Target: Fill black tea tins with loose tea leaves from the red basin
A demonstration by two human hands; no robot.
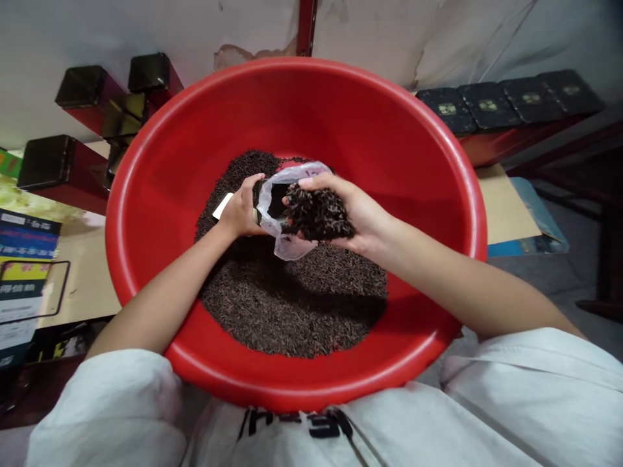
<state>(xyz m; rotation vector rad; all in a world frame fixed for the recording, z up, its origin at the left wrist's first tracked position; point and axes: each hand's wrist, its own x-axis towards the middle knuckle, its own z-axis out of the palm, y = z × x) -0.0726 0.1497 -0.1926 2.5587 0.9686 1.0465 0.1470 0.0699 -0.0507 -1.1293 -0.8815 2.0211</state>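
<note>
A wide red plastic basin [370, 123] holds a heap of dark, dry tea leaves [292, 305]. Over the heap, my left hand [237, 211] is closed around a dark tin [257, 194], tilted so its mouth faces right. A clear plastic bag [293, 248] lines the tin and flares out past its rim. My right hand [365, 214] cups a handful of tea leaves [318, 214] right at the bag's opening, with its fingertips partly hidden by the leaves. A small white patch [222, 206] shows behind my left hand.
Several dark-topped red tins [46, 162] stand left of the basin. More black-lidded tins [487, 107] line up at the right by the wall. Cardboard [509, 201] lies beside the basin on the right, and a printed colourful packet [24, 272] on the left.
</note>
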